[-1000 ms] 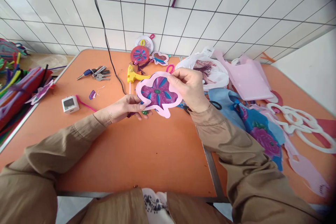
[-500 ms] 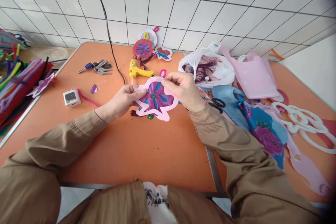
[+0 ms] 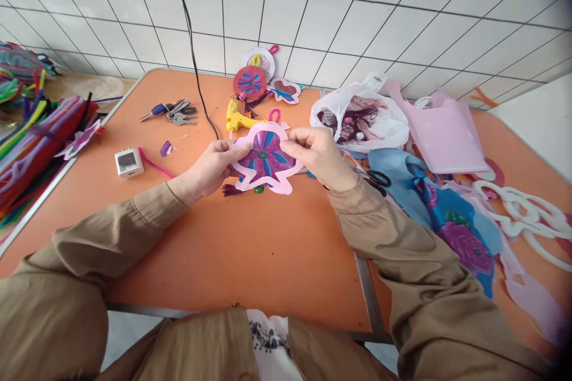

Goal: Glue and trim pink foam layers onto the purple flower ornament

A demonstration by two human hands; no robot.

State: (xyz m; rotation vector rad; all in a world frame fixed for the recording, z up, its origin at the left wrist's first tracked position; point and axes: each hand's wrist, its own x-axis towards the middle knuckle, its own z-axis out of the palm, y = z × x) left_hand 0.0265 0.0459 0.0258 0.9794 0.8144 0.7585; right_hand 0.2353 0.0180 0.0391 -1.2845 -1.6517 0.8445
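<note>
Between my two hands, above the orange table, is a pink-edged craft ornament (image 3: pixel 267 161) with a purple and blue patterned middle. A pink loop (image 3: pixel 274 115) stands out at its top. Below its lower edge show a green bead (image 3: pixel 258 189) and a dark purple tassel (image 3: pixel 232 190). My left hand (image 3: pixel 211 168) pinches the left edge, thumb on the front face. At the upper right edge my right hand (image 3: pixel 318 155) grips it with thumb and fingers. Just behind the ornament lies a yellow glue gun (image 3: pixel 238 117).
Finished-looking ornaments (image 3: pixel 251 81) lean by the tiled wall. Keys (image 3: pixel 172 112) and a white charger (image 3: pixel 128 162) lie left, beyond them pipe cleaners (image 3: pixel 49 143). To the right are a white plastic bag (image 3: pixel 326 113), scissors (image 3: pixel 379 179), cloth scraps (image 3: pixel 465 238) and white cut-out outlines (image 3: pixel 527 202).
The ornament has turned slightly and now sits more level. My right hand has shifted a little down along its edge. The whole view has moved slightly.
</note>
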